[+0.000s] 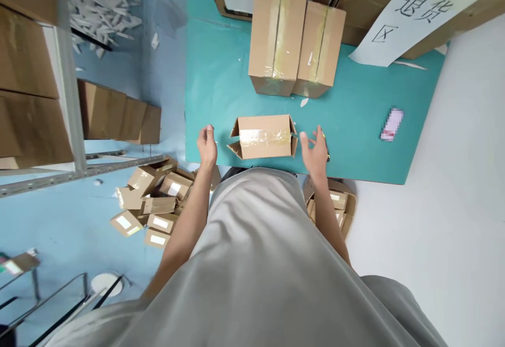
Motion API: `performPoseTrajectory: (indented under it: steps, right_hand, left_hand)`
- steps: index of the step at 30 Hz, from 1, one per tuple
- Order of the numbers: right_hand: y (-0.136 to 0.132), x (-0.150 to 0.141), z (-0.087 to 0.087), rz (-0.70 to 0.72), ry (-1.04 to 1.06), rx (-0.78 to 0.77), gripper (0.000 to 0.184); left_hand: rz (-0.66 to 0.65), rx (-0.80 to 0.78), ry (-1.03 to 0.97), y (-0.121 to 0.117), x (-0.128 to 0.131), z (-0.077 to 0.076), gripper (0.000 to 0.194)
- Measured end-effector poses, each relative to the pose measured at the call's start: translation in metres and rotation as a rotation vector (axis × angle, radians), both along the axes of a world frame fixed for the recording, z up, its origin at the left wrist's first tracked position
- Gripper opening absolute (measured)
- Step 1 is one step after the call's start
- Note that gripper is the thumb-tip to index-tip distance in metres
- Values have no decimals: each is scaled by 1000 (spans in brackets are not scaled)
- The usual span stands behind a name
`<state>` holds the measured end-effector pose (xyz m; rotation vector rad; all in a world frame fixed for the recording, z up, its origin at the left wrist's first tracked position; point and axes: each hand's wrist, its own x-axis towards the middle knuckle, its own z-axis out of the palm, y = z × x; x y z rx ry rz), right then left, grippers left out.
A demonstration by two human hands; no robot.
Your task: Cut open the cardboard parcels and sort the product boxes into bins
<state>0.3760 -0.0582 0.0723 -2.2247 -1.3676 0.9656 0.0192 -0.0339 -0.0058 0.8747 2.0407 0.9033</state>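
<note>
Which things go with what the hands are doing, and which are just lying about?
Seem in use:
- small box, flaps open at its ends
- left hand and right hand, either side
- maybe the yellow-and-black thing by the right hand

Seem just lying about:
- two taped boxes
- blurred pinkish thing
- floor boxes

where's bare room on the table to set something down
Bare table: left of the two taped boxes, beyond the left hand; and between the black-yellow tool and pink item. Crowded: the back, with large boxes and signs; front middle, with the small box and right hand.
</note>
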Motion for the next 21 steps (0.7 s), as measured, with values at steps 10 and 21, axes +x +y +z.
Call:
performPoseTrajectory:
  steps: [10, 21]
  right_hand:
    - [14, -16, -6, -9, 149, 55, 80]
    - [3, 38, -15, -211, 570, 52, 92]
  left_hand:
    - [28, -448, -463, 5, 34, -37, 75]
    - [-193, -263, -643, 38, 47, 2, 60]
